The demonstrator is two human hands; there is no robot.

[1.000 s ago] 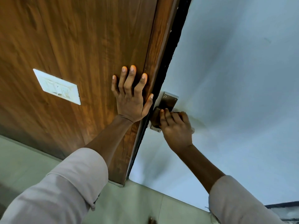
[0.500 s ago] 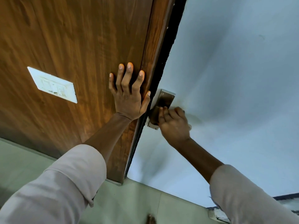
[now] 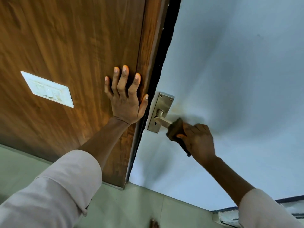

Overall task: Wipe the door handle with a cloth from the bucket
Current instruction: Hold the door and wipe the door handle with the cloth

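Wood-grain panelling is filling the left of the head view, with a pale blue door (image 3: 230,79) taking up the right and a greenish tiled floor (image 3: 131,206) running along the bottom. Dividing them is a dark door edge, and just to the right of it a brushed-metal backplate (image 3: 160,112) is sitting on the blue surface, carrying the lever door handle (image 3: 162,121) with a keyhole below the spindle.

Left of the backplate, across the dark edge, the left hand (image 3: 125,99) is lying flat on the wooden panel (image 3: 74,46) with its fingers spread wide and the thumb reaching toward the edge; it is probably bracing the body, and perhaps steadying things so the wiping pressure is not shifting the door. A white switch plate (image 3: 47,89) is sitting further left of the backplate on the same panel.

The right hand (image 3: 197,139) is closing around a dark brown cloth (image 3: 176,130), bunching it over the outer end of the lever, so the cloth is wrapping the metal rather than merely brushing one side of it. That grip seems chosen to clean the whole bar in one pass. The inner part of the lever, near the spindle, is showing bare and looks to be out of the cloth's contact at this instant. No bucket is appearing anywhere around the handle.

A faint yellowish stain (image 3: 178,107) is marking the blue surface just right of the backplate.
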